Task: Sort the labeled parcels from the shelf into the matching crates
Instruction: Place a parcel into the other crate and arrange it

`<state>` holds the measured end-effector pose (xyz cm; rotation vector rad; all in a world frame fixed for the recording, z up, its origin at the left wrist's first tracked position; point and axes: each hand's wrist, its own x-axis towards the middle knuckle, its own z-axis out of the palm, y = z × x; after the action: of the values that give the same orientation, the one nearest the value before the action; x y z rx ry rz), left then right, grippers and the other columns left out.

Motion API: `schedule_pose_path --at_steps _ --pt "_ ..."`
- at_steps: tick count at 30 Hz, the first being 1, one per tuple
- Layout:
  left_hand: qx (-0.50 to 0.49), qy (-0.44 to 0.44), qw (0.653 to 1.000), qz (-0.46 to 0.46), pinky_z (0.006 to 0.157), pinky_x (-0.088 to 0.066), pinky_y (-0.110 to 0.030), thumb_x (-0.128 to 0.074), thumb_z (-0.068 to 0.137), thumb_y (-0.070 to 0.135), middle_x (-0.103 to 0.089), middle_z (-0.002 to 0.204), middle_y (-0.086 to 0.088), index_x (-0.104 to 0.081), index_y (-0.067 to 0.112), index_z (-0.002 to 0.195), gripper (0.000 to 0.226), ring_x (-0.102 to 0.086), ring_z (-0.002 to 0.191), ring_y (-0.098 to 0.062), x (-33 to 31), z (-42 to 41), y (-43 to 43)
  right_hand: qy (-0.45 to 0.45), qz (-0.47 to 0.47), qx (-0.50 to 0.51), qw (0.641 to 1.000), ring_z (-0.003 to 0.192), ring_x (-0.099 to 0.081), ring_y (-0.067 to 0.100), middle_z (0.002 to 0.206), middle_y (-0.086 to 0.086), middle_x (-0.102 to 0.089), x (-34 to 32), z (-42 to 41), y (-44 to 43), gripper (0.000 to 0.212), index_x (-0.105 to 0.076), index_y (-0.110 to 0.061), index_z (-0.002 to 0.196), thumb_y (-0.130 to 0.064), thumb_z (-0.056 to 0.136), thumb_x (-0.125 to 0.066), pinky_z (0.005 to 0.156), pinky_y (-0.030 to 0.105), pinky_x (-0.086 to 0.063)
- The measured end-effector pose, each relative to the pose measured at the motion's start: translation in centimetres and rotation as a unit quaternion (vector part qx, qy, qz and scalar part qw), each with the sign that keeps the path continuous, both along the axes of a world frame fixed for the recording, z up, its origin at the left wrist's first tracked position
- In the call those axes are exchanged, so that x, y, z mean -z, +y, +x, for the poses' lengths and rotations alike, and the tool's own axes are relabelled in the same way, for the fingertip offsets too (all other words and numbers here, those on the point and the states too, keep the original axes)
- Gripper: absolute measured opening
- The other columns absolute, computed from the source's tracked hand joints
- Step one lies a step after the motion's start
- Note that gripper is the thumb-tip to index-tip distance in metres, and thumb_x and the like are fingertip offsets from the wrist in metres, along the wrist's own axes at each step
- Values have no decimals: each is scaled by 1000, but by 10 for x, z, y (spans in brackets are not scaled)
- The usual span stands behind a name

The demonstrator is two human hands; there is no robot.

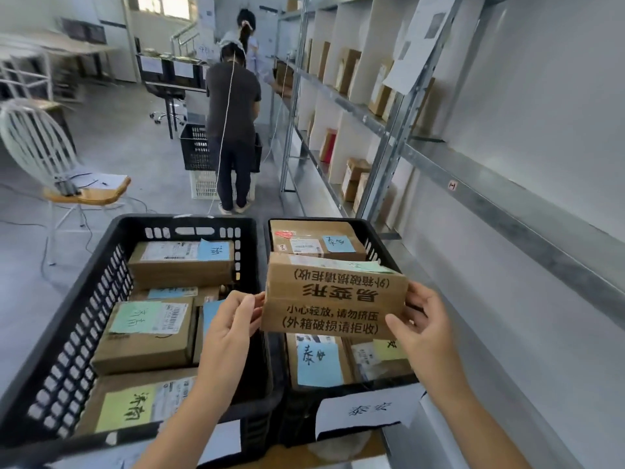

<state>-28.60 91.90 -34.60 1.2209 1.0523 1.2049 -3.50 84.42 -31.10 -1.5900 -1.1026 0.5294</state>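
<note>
Cardboard parcel (333, 296) held up over the right crate (377, 247), printed side toward camera, greenish label on top. Left hand (230, 319) pinches its left edge; right hand (422, 319) grips its right edge, thumb on the front face. Right crate holds labeled parcels below and beyond it, with a white paper tag (368, 409) on the near wall. Left crate (101, 289) sits right beside it, filled with labeled parcels. Shelf (338, 93) with more parcels runs along the right. Far off, a person (233, 106) stands by the shelf; chair (40, 143) far left.
</note>
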Motion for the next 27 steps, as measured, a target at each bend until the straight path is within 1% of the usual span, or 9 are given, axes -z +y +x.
schedule_pose_path --at_steps 5,7,10,14,19,21,23,25,27 --pt "-29 -7 999 -20 91 -48 -34 -46 92 66 -73 95 2 -62 21 88 48 -68 94 -14 4 -24 20 -21 -22 -33 999 119 -60 4 127 -9 -62 3 -27 23 62 -47 -33 130 1 85 -73 85 11 -53" --pt "-43 -22 998 -35 91 -48 -34 -43 86 76 -74 97 3 -67 26 90 55 -68 95 -10 3 -36 28 -15 -4 -51 999 117 -61 0 122 -15 -63 1 -38 35 62 -48 -35 123 5 83 -74 87 12 -53" --pt "-52 -25 997 -52 98 -48 -44 -45 75 88 -70 99 -8 -60 13 98 79 -65 101 -25 3 -51 41 -13 5 -77 997 114 -60 -4 115 -21 -65 1 -58 52 60 -48 -33 119 4 81 -76 87 13 -53" --pt "-44 -53 995 -73 98 -51 -43 -62 65 83 -73 104 -1 -52 29 90 60 -69 101 -12 2 -67 56 10 -5 -106 994 111 -65 3 117 -11 -66 8 -81 68 55 -49 -31 118 -3 81 -79 89 17 -54" --pt "-52 -115 988 -93 90 -58 -42 -75 65 69 -72 107 -12 -50 17 99 67 -70 103 -23 8 -91 80 69 -10 -123 990 109 -66 18 113 -3 -69 10 -101 77 35 -54 -27 113 -39 83 -68 87 34 -58" --pt "-49 -140 986 -79 83 -60 -37 -77 73 58 -75 99 -10 -50 13 96 57 -71 100 -26 8 -99 88 74 -36 -111 990 104 -69 24 111 2 -70 9 -103 79 39 -57 -32 106 -59 79 -65 86 45 -58" --pt "-44 -144 987 -64 81 -61 -37 -73 76 50 -76 95 -9 -51 13 94 47 -72 98 -28 6 -104 96 99 -67 -95 988 102 -70 25 113 3 -70 8 -108 84 49 -58 -37 106 -70 71 -66 82 42 -58" --pt "-32 -135 989 -49 83 -61 -40 -72 78 47 -75 98 -11 -51 13 96 44 -72 98 -29 0 -110 102 140 -100 -88 981 102 -71 19 117 3 -70 6 -113 93 63 -56 -34 115 -70 65 -69 83 38 -57" --pt "-19 -113 993 -34 84 -61 -41 -72 80 46 -75 100 -13 -51 13 98 43 -72 97 -30 -5 -118 107 168 -139 -123 968 105 -71 20 118 2 -72 2 -117 105 68 -62 -30 122 -68 66 -72 95 45 -53"
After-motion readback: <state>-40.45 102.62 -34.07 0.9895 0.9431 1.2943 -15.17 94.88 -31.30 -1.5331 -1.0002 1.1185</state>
